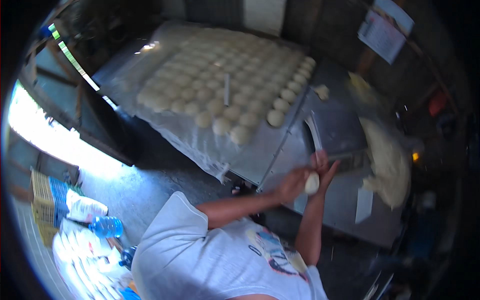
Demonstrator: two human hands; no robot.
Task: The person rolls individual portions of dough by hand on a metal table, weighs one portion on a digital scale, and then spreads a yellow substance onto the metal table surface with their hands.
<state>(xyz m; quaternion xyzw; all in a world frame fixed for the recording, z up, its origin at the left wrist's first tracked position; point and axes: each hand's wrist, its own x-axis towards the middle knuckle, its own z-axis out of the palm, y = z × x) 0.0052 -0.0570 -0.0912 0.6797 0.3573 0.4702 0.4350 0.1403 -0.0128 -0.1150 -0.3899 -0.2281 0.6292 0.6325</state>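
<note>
A pale, smooth dough ball (312,184) sits between my two hands, above the near edge of the metal worktable. My left hand (294,186) curls against its left side. From the right, my right hand (325,171) cups it, with thumb and fingertips pointing up and away. Beyond the hands stands a grey metal box with a flat top (340,131), perhaps a scale. A large mass of dough (387,167) spreads along the table's right side. A white flat rectangular piece (364,205) rests near it, and a small dough lump (321,92) lies farther back.
Many rows of dough balls (215,106) cover the left table, mostly under clear plastic sheeting (192,145); one row (281,105) is uncovered. A yellow crate (43,205), white sacks (82,255) and a blue water bottle (106,227) stand on the floor at left.
</note>
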